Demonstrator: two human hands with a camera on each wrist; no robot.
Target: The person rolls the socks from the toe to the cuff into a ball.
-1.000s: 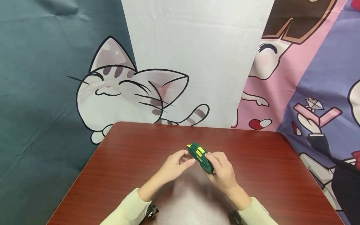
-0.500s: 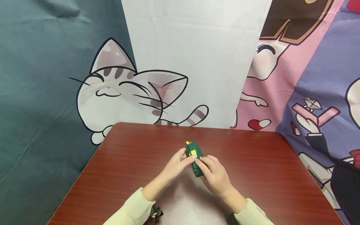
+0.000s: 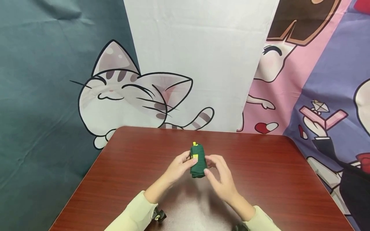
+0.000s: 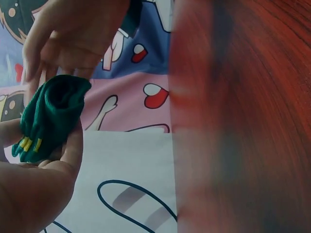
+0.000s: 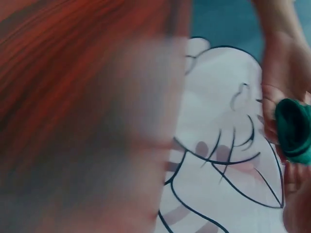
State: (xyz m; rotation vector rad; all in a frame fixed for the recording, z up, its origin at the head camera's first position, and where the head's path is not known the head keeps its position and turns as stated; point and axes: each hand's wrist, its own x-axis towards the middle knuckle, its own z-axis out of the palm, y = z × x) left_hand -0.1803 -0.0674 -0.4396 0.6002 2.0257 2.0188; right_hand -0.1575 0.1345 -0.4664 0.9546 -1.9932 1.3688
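Observation:
A small rolled bundle of dark green knit fabric, with yellow patches, is held up over the table. My left hand grips its left side, thumb across the front by a yellow patch and fingers behind. My right hand is at the right side, fingers loosely bent and thumb tip right at the lower edge. In the left wrist view the bundle shows ribbed folds, a hollow rolled end and several yellow bits. The right wrist view catches the round rolled end of the bundle at its right border.
The reddish-brown wooden table lies under both hands. Behind it hangs a printed backdrop with a cartoon cat. A small dark item sits by the left sleeve cuff, another dark item by the right one.
The bundle has turned from slanted to nearly upright and shifted left. My left hand has taken hold of it, while the right hand's grip has loosened and its fingers have spread.

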